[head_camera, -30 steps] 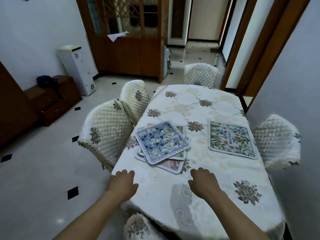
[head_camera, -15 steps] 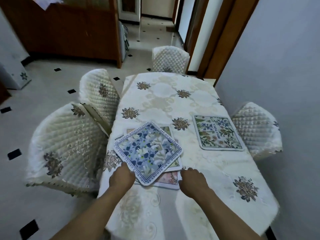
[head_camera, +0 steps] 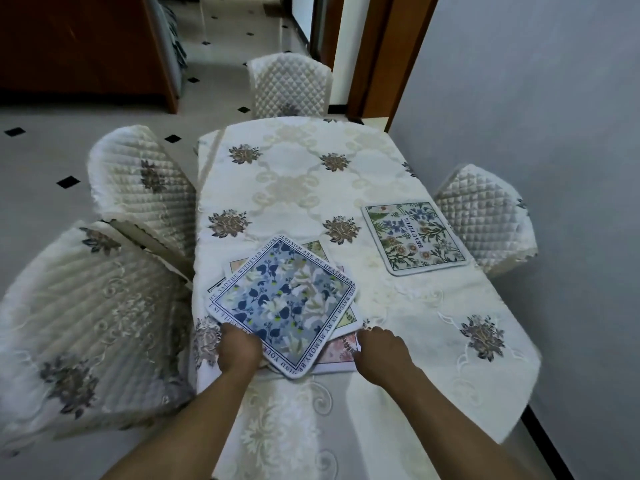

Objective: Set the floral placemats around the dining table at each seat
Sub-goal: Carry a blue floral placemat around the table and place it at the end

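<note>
A loose stack of floral placemats lies near the table's left front edge, with a blue-and-white placemat [head_camera: 285, 301] on top, turned like a diamond. My left hand [head_camera: 238, 349] grips that top mat at its near left corner. My right hand [head_camera: 381, 349] rests on the corner of a pink placemat [head_camera: 341, 346] lower in the stack, fingers curled on it. A green floral placemat [head_camera: 414, 237] marked "BEAUTIFUL" lies flat on the right side, in front of the right chair. The table [head_camera: 298, 181] wears a cream embroidered cloth.
Quilted cream chairs surround the table: two on the left [head_camera: 138, 188] [head_camera: 86, 317], one at the far end [head_camera: 289, 86], one on the right [head_camera: 485, 216]. A grey wall runs close along the right. A wooden cabinet [head_camera: 86, 43] stands at far left on tiled floor.
I have stepped closer and both hands moved from the table's front edge onto the stack. My left hand took hold of the blue mat's corner.
</note>
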A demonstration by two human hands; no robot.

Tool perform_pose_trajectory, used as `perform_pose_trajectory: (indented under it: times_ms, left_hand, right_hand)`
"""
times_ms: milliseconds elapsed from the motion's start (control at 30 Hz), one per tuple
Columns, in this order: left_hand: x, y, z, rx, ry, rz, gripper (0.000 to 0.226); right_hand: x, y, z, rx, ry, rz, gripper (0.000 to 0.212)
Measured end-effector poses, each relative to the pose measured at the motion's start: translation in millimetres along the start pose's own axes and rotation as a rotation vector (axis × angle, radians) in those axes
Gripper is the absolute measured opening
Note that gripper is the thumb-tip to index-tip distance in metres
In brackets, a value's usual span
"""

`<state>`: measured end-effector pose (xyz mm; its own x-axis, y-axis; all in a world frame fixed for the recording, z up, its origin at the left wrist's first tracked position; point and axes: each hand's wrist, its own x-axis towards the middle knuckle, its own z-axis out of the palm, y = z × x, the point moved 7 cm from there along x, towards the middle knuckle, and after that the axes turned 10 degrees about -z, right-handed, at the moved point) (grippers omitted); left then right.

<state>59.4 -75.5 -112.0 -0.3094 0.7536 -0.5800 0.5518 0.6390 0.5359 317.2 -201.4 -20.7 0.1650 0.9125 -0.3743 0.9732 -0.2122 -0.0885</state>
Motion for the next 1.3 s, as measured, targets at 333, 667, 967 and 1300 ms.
perform_pose_trajectory:
  times_ms: [333,667,967,1300]
  left_hand:
    - [-29,10,-2,-0.173,0.108,0.225,0.048]
    - [-10,8,-6,-0.202,-0.036,0.184,0.031]
    - [32,-64,-73,0.096,-0.205,0.231,0.028]
    - [22,-97,-90,-0.042,-0.061,0.125,0.034]
  right_hand:
    - [6,-4,-3,-0.011,0.022,-0.003,0.026]
    - [1,0,0,0.024,0.033,0.024,0.024]
    - [31,-18,32,0.253,0.043,0.044,0.019]
    - [55,-42,94,0.666,0.032,0.152,0.016]
